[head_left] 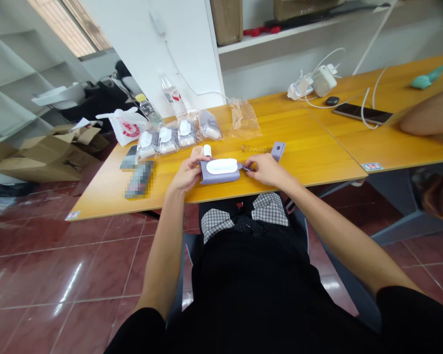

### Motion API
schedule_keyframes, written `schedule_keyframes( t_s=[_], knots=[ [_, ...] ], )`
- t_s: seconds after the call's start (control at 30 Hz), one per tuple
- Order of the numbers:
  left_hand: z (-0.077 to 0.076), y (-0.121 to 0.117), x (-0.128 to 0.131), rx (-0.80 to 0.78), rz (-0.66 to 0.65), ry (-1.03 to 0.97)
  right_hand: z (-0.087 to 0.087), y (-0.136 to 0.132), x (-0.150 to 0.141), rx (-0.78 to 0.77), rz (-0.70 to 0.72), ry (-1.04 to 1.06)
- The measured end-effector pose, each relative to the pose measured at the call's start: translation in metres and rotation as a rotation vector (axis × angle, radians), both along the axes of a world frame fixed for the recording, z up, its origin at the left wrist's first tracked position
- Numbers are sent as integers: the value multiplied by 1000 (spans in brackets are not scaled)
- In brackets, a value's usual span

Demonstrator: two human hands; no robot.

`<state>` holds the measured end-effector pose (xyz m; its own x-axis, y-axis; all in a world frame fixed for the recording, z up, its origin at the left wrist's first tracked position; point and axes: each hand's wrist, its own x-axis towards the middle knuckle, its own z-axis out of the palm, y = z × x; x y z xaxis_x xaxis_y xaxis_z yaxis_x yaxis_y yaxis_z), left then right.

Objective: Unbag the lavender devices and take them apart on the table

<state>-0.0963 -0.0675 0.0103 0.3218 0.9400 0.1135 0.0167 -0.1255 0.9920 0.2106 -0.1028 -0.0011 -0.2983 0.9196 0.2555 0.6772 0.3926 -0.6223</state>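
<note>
A lavender case with a white oval panel (222, 166) lies near the table's front edge. My left hand (187, 174) grips its left end, thumb and fingers closed about it. At the right end, my right hand (264, 169) pinches a small dark purple piece (245, 167); whether this is joined to the case I cannot tell. Behind my right hand are a coiled metal spring (254, 149) and a flat lavender strip with a dark hole (278, 151). A small white cylinder (207, 150) and a peach-coloured piece (197, 151) stand just behind the case.
Several bagged grey-and-white units (167, 140) line the table's back left. Beyond them are two bottles (173, 96) and a white plastic bag (124, 126). A phone (362, 113), cables and white chargers (324, 81) occupy the right. Another person's arm (428, 113) rests at far right.
</note>
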Motion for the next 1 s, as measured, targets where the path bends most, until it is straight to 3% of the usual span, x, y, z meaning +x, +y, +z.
schedule_keyframes(
  t_s=[0.17,0.33,0.6,0.77,1.0],
  knots=[
    [-3,0,-3,-46,-65,-15,-8,7,15,23,-191,70],
    [1,2,-4,13,-50,70,-13,12,18,32,-245,77],
    [22,-15,17,413,-112,650,-13,10,16,206,-216,-42],
    [25,-14,8,385,-263,674,-6,6,27,133,-25,-179],
    [20,-12,0,305,-316,606,4,2,4,113,-18,-424]
  ],
)
